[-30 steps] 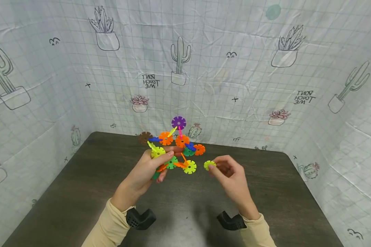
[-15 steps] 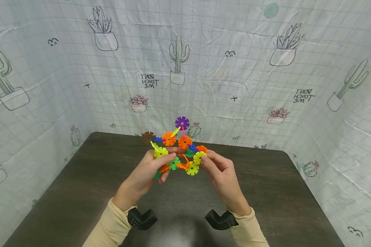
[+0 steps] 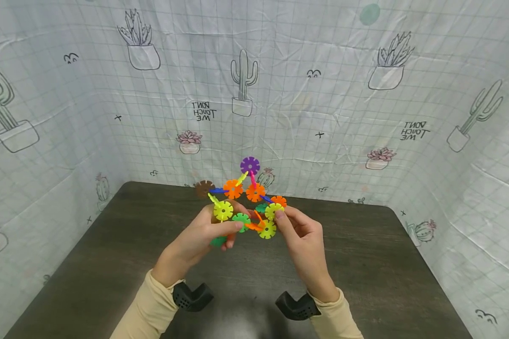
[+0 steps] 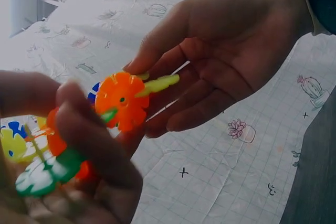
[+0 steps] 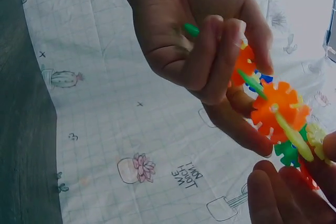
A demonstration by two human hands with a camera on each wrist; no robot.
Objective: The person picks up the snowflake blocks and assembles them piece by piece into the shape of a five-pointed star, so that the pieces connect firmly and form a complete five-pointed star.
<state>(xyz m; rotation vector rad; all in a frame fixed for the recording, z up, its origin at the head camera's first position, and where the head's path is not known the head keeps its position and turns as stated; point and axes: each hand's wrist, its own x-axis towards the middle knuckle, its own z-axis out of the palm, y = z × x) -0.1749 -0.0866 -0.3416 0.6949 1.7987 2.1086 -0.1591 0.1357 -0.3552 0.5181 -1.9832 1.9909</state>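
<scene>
A chain of colourful notched interlocking discs, bent into a ring, is held above the table. Its purple disc [image 3: 250,165] stands at the top, with orange, blue, brown and yellow-green discs below. My left hand [image 3: 192,238] grips the chain's left side, its thumb on a green disc [image 3: 240,220] and fingers behind. My right hand [image 3: 304,240] pinches a yellow-green disc [image 3: 273,210] between thumb and fingers, at the ring's right side. In the left wrist view an orange disc [image 4: 123,103] sits between both hands, a yellow-green disc [image 4: 163,83] joined edge-on to it.
The dark wooden table [image 3: 246,287] lies under both hands. A pale curtain [image 3: 288,103] with cactus prints surrounds it at the back and sides. Black wrist mounts [image 3: 297,306] sit at both cuffs.
My right hand has come left, bringing its yellow-green disc from apart to the chain's right side. My left thumb has slid down onto the green disc.
</scene>
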